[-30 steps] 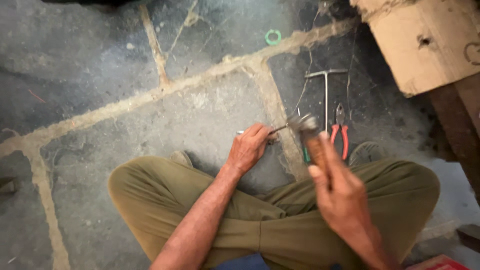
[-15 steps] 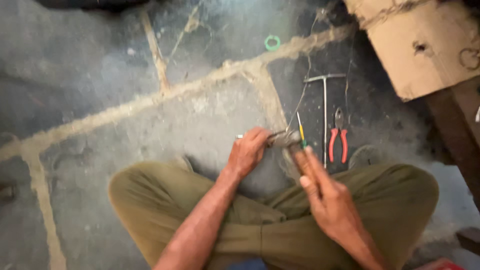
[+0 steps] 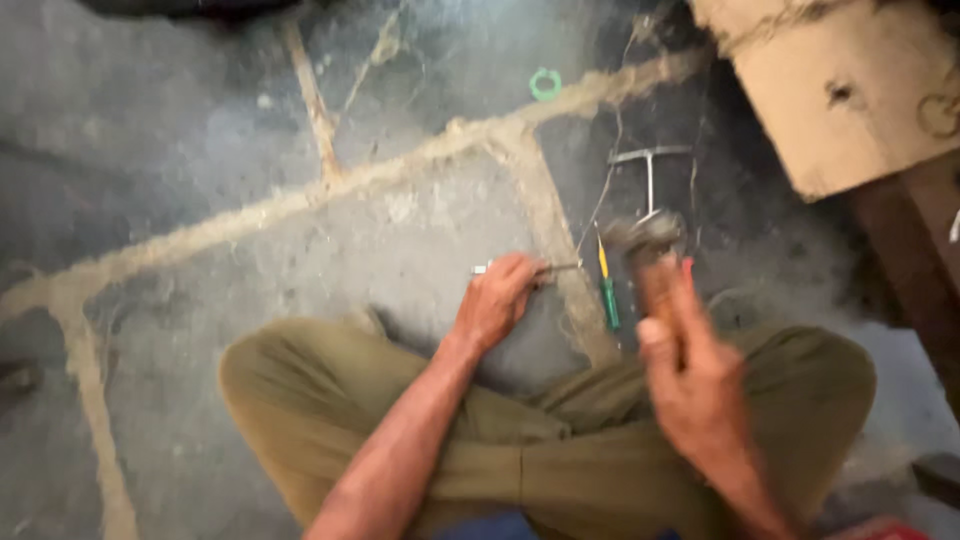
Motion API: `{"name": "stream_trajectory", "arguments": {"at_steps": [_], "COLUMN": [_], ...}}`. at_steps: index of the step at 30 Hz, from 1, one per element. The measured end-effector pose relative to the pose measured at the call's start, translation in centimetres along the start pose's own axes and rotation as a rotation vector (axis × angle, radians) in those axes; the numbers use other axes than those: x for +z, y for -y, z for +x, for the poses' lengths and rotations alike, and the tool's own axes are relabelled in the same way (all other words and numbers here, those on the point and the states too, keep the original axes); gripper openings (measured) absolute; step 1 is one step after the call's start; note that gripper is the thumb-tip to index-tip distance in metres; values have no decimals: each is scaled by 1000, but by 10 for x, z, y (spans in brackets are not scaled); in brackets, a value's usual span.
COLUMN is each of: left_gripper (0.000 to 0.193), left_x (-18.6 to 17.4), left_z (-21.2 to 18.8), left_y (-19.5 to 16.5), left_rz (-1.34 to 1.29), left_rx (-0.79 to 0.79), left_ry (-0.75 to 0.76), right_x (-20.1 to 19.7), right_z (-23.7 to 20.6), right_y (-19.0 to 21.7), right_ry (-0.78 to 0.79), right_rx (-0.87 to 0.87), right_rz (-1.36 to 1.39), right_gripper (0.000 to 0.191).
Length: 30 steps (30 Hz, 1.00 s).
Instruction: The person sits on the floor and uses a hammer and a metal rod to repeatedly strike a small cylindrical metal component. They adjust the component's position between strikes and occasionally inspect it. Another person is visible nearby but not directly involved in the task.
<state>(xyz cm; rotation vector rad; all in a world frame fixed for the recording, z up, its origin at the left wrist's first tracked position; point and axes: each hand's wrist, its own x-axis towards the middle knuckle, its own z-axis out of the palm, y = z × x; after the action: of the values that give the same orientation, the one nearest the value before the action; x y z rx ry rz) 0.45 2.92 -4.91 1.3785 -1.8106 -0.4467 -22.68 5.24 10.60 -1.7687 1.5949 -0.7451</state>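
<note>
Head view is showing a person sitting cross-legged on a cracked grey floor (image 3: 200, 180). Left hand (image 3: 497, 300) is pinching a thin metal rod (image 3: 540, 268) flat against the floor, its grip closing on the rod. Just right, a green screwdriver (image 3: 606, 290) is lying near a T-shaped metal tool (image 3: 650, 165). Right hand (image 3: 700, 380), blurred, is wrapping its grip around a hammer (image 3: 648, 250) raised above the floor. Farther right, a wooden block (image 3: 850, 90) is standing.

A green-handled screwdriver (image 3: 607, 295) lies on the stone floor (image 3: 200, 150) just right of the left fingers. Beyond the right fingers rests a T-shaped metal tool (image 3: 650, 160). Farther off lie a small green ring (image 3: 545, 83) and, to the right, a pale wooden block (image 3: 850, 90).
</note>
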Motion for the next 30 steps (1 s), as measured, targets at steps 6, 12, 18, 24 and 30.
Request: {"name": "stream_trajectory", "arguments": {"at_steps": [6,12,18,24,30], "left_gripper": [23,21,20,22,12], "left_x": [-2,-5,-4,-2,-4], "left_z": [2,6,3,4,1], "left_y": [-1,-1,1,3,6], "left_rz": [-35,-24,-22,7,-56], "left_rx": [11,-8,-54,5,-83], "left_ry": [-25,-23,9,-23,-25], "right_x": [-21,7,-17,19,-15], "right_z": [-40,-4,-17,6,-10], "right_y": [0,-15,19,-18,15], "right_ry": [-336,39,-287,244,-177], "right_rx": [-154,130,-96,249,-69], "right_rz": [607,206,554,279,562], "right_gripper": [40,57,48,56,46]}}
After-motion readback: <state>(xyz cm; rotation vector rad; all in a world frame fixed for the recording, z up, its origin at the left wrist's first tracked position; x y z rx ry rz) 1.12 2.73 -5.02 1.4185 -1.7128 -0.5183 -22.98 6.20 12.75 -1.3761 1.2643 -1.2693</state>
